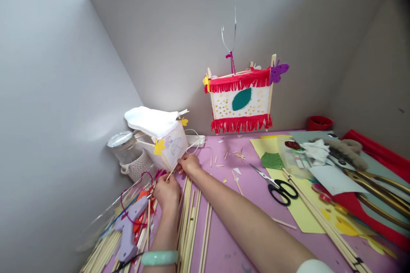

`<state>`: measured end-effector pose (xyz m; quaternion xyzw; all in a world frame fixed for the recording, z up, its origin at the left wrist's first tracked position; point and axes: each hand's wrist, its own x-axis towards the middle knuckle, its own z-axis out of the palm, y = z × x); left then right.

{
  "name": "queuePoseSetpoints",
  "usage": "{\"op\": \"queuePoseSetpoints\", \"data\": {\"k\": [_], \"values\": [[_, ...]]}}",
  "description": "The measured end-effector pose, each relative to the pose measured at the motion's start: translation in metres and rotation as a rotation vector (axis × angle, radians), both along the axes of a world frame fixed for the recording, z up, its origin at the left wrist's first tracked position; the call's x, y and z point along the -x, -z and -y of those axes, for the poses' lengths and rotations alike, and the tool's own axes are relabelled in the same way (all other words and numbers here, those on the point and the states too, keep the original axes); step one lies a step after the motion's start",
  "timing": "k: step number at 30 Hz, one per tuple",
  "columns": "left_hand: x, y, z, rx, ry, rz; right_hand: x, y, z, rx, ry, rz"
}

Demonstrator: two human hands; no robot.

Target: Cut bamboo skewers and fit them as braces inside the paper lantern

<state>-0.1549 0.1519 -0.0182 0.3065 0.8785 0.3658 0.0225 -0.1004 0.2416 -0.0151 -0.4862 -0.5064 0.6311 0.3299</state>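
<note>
Pinching stick point(172, 172), hands point(167, 192) beside lower edge of lantern point(173, 149); purple tabletop point(253, 192) between hands and scissors point(278, 190).

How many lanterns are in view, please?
2: the red-fringed lantern hangs from the wire hook; the paler lantern is just beyond the left hand and right hand.

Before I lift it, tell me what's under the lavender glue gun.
Wooden sticks and red-orange scraps show beside the glue gun; whatever lies directly beneath it is covered and can't be seen.
</note>
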Motion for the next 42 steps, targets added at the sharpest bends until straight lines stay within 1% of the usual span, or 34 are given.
{"op": "queuePoseSetpoints", "data": {"k": [8,14,28,36,42], "values": [[-0.009,-0.011,-0.001,0.07,-0.002,-0.034,0.001,0.0,-0.001,-0.01,0.0,0.012],[-0.014,-0.017,-0.001,0.091,-0.036,-0.065,0.001,0.004,-0.003,-0.021,0.003,0.022],[-0.015,-0.018,0.002,0.137,-0.042,-0.109,0.001,0.002,-0.001,-0.026,-0.001,0.022],[-0.016,-0.017,0.0,0.143,-0.057,-0.118,0.001,0.004,-0.002,-0.021,-0.017,0.015],[-0.017,-0.019,0.001,0.144,-0.074,-0.109,0.001,0.002,-0.001,-0.013,-0.007,0.019]]}}
